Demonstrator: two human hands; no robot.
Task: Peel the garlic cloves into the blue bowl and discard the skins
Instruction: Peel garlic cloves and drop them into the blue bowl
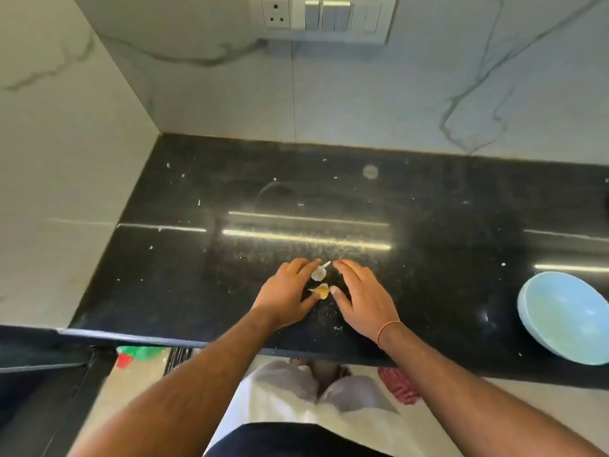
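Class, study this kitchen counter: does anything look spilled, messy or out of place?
Yes. Pale flecks and crumbs are scattered across the black counter, thickest just beyond the left hand and right hand. Two garlic skin pieces lie between the hands. The blue bowl sits tilted at the right and looks empty.

black countertop (pixel 428 199), wall switch panel (pixel 323 16)
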